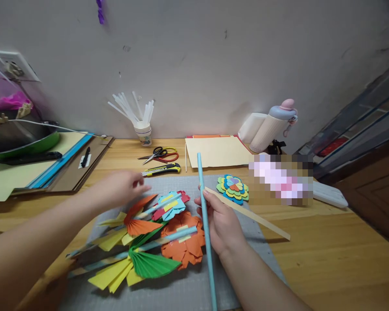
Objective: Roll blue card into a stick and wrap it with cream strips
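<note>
Upright in my right hand (225, 222) is a long light-blue paper tube (205, 220), gripped between thumb and fingers. A narrow cream paper strip (266, 222) also comes out of that grip, slanting down to the right. My left hand (125, 188), a little blurred, hovers at the left above the paper flowers, fingers slightly apart and nothing visible in them. Below it, a red-and-blue paper flower (173, 209) and an orange paper flower (184, 252) lie on striped stems with pleated orange leaves (144, 226) and green leaves (154, 264).
A grey cutting mat (100, 298) lies under the flowers. Beyond it are a cutter knife (164, 169), scissors (158, 153), a cup of white sticks (144, 134) and cream paper (217, 151). A layered paper flower (233, 188) and a bottle (272, 129) stand at the right.
</note>
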`<state>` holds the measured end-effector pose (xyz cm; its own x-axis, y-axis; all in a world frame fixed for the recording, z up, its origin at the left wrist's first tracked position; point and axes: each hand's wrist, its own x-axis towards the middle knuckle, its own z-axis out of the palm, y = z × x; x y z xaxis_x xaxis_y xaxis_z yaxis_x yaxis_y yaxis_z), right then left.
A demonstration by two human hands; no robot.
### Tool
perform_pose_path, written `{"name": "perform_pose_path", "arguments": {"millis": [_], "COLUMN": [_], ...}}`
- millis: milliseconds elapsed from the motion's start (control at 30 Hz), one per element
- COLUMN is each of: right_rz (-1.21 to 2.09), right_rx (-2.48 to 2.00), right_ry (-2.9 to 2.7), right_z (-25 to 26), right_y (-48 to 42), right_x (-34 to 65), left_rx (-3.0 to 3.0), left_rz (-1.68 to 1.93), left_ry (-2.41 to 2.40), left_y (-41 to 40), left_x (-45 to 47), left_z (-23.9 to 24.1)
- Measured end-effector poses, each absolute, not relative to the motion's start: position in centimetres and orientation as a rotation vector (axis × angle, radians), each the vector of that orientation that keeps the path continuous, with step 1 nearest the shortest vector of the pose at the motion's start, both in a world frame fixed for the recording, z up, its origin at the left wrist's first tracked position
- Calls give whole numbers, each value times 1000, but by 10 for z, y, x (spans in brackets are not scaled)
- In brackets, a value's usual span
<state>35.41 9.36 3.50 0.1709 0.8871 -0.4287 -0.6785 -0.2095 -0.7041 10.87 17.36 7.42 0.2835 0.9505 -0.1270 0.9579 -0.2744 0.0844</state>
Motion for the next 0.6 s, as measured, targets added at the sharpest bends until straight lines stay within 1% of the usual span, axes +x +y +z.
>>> {"name": "perform_pose_path", "arguments": {"millis": [100,267,367,500,600], "right_rz": [1444,1413,1421,1419,1420], "right_rx": [-1070,-1066,-1063,-1057,-1054], "right_ry": [-256,-251,-267,-280,-283], "right_z": [36,37,36,34,32], "right_y": [95,96,96,97,97], "right_x": [357,359,358,357,358], "left_rx": [2323,2247,2234,2242,2291], "left_rz": [-153,184,295,295,261], "left_ry": [1832,2002,2058,2112,2066], "left_y": [112,33,13,3,-2], "left_x": [76,36,40,53,50], "left_z": [75,41,26,24,20]}}
